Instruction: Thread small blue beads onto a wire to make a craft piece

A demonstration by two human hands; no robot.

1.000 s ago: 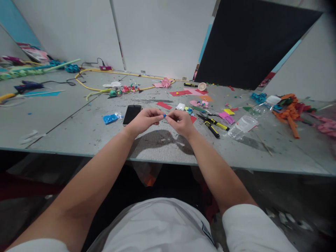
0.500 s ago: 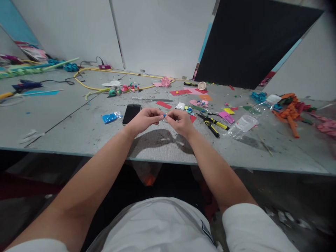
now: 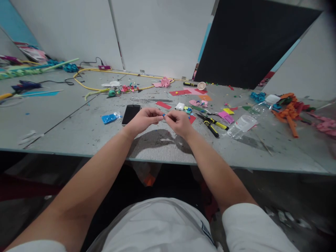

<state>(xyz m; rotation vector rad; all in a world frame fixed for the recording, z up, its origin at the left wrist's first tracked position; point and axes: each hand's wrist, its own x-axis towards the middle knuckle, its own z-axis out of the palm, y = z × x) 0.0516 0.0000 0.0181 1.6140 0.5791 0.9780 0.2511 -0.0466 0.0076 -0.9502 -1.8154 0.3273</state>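
Note:
Between the fingertips of both hands is a tiny blue piece [image 3: 164, 115], perhaps modelling clay, too small to make out fully. My left hand [image 3: 144, 120] pinches it from the left with thumb and forefinger. From the right, my right hand [image 3: 180, 122] pinches at the same piece, its fingers curled. Both hands are above the table near its front edge, casting a shadow below. Left of them lie a black phone [image 3: 131, 114] and a blue packet [image 3: 109, 118] in clear wrap. Pliers with yellow and black handles [image 3: 212, 124] rest just right of my right hand.
A clear plastic bottle [image 3: 245, 122] lies on its side at the right, near crumpled orange paper [image 3: 288, 112]. Pink [image 3: 225, 117] and yellow packets, red paper strips [image 3: 163, 105] and small scraps are scattered behind the hands. A yellow cord [image 3: 91, 69] loops at the back.
Both hands stay at the same place, still pinching the blue piece, with only slight finger movement. The view has shifted very slightly.

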